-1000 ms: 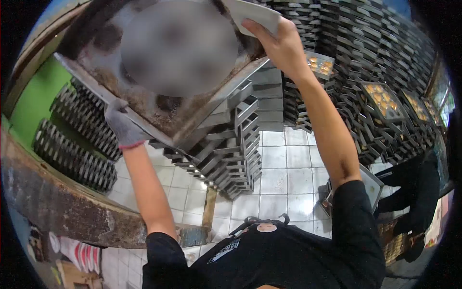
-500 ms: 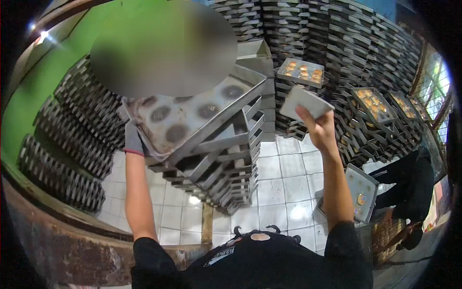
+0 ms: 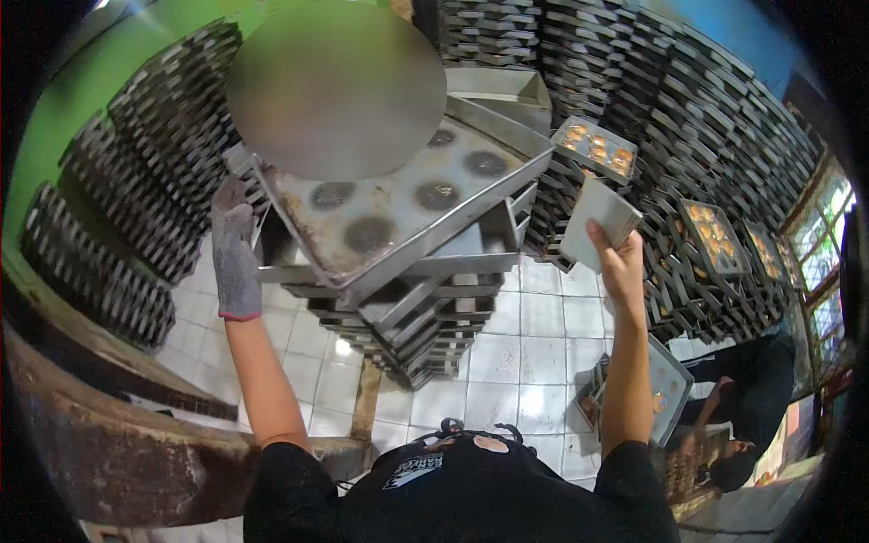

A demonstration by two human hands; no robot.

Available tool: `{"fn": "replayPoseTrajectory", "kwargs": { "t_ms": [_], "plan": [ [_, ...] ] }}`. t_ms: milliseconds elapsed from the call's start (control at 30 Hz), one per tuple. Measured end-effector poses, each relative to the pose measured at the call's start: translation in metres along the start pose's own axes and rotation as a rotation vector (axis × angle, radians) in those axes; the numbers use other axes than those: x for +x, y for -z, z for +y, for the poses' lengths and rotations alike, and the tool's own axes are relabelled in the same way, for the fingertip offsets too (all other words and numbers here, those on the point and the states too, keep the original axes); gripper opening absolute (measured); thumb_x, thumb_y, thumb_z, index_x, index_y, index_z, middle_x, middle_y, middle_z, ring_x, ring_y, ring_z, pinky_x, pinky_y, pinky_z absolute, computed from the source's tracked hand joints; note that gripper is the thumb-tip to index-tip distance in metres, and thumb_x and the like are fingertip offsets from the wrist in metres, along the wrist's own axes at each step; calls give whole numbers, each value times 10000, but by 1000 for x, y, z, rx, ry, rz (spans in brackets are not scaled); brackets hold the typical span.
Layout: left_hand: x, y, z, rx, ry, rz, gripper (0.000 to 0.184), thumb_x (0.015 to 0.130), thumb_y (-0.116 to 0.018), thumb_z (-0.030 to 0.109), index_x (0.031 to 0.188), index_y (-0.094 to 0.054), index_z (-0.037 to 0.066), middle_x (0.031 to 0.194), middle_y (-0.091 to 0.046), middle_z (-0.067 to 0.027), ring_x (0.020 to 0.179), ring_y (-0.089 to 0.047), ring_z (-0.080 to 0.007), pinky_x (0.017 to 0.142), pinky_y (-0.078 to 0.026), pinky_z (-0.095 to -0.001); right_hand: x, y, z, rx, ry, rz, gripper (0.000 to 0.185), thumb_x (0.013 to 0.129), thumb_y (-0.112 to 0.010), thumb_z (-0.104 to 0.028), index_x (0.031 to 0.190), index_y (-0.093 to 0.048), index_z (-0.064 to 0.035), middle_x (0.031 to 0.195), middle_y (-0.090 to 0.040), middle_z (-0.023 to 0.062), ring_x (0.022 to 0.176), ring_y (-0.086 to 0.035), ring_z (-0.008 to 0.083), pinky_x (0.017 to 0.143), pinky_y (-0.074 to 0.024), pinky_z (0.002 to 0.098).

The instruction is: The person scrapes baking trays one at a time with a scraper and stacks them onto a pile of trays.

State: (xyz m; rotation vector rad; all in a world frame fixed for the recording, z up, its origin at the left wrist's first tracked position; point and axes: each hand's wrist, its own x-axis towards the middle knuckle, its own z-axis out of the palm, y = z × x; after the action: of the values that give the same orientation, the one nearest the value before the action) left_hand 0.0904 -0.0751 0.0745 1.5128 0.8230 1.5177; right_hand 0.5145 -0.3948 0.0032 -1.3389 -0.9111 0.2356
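On top of a criss-crossed stack lies a metal baking tray (image 3: 405,215), its pale, stained bottom marked with several dark round spots. My left hand (image 3: 235,253) wears a grey knitted glove with a red cuff. It is just left of the tray's left corner, fingers stretched upward, with nothing visible in it. In my bare right hand (image 3: 620,267) is a flat, pale, rectangular slab (image 3: 597,222), thumb across its face. The slab is held up to the right of the tray, apart from it. A blurred oval hides the tray's far left part.
Tall stacks of metal trays line the left (image 3: 100,262) and back. At right, trays of golden baked pieces (image 3: 597,149) rest on stacks. A person in black (image 3: 747,389) bends at far right beside another tray (image 3: 670,389). White tiles (image 3: 498,353) cover the floor.
My left hand has come off the tray's left edge and sits apart from it. The slab stays in my right hand, tilted more upright. The view has shifted, moving the tray rightward.
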Motion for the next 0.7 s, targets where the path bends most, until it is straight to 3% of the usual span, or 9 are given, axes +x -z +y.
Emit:
{"fn": "replayPoseTrajectory", "kwargs": {
  "t_ms": [33, 133, 267, 333, 400, 533, 600, 633, 700],
  "plan": [
    [-4, 3, 10, -21, -103, -56, 563, 986, -597, 259, 1484, -480, 25, 1458, -514, -99, 1345, -482, -193, 1123, -371, -318, 10, -5, 2, -35, 20, 20, 233, 994, -708, -173, 1124, -718, 20, 1011, -734, 21, 903, -629, 95, 824, -503, 281],
    [-8, 18, 2, 84, -78, -22, 583, 990, -581, 239, 1510, -435, 19, 1501, -476, -93, 1405, -434, -214, 1164, -323, -327, 51, -20, 13, -36, 22, 111, 272, 992, -711, -220, 1121, -714, 19, 1003, -728, 29, 893, -628, 106, 824, -500, 279],
    [-74, -2, 39, 377, -222, -371, 512, 869, -738, 106, 1352, -570, 81, 1342, -554, -95, 1118, -580, -208, 943, -490, -372, 99, -30, 29, -63, 53, 55, 316, 983, -726, -255, 1130, -707, 24, 997, -728, 37, 884, -626, 108, 821, -495, 279],
    [-92, -15, 47, 461, -248, -459, 460, 826, -785, 104, 1257, -625, 91, 1265, -589, -102, 1020, -608, -209, 855, -520, -370, 111, -31, 42, -82, -27, -199, 347, 974, -737, -278, 1145, -703, 23, 974, -724, 42, 862, -623, 111, 817, -494, 275],
    [-102, -21, 42, 553, -522, -611, 354, 770, -847, 131, 1050, -636, 80, 1144, -619, -135, 931, -628, -247, 774, -532, -358, 117, -31, 42, -148, -37, -270, 345, 971, -740, -282, 1147, -707, 13, 980, -722, 47, 883, -628, 115, 834, -500, 283],
    [-113, -32, 51, 607, -299, -650, 352, 744, -880, 157, 956, -614, 64, 1071, -628, -117, 920, -630, -243, 811, -515, -329, 131, -18, 55, -159, -106, -247, 318, 966, -745, -255, 1147, -716, 5, 988, -729, 32, 927, -638, 110, 867, -500, 304],
    [-117, -27, 44, 556, -267, -685, 372, 764, -865, 152, 1021, -611, 67, 1103, -628, -154, 1023, -636, -325, 880, -525, -407, 120, -22, 58, -93, 4, -251, 315, 962, -746, -253, 1137, -719, 7, 989, -729, 26, 922, -638, 110, 867, -498, 301],
    [-119, -23, 40, 560, -259, -688, 372, 764, -865, 152, 1021, -611, 67, 1103, -628, -154, 1023, -636, -325, 880, -525, -407, 114, -22, 58, -74, -67, -272, 358, 956, -751, -252, 1190, -695, 13, 1036, -723, 46, 936, -634, 125, 872, -496, 301],
    [-123, -17, 22, 330, -339, -430, 393, 831, -797, 182, 1138, -595, 43, 1242, -603, -155, 1119, -605, -292, 971, -497, -401, 90, -22, 48, -73, -36, -218, 378, 946, -749, -225, 1226, -675, 18, 1082, -724, 69, 974, -645, 149, 898, -497, 308]
  ]
}}
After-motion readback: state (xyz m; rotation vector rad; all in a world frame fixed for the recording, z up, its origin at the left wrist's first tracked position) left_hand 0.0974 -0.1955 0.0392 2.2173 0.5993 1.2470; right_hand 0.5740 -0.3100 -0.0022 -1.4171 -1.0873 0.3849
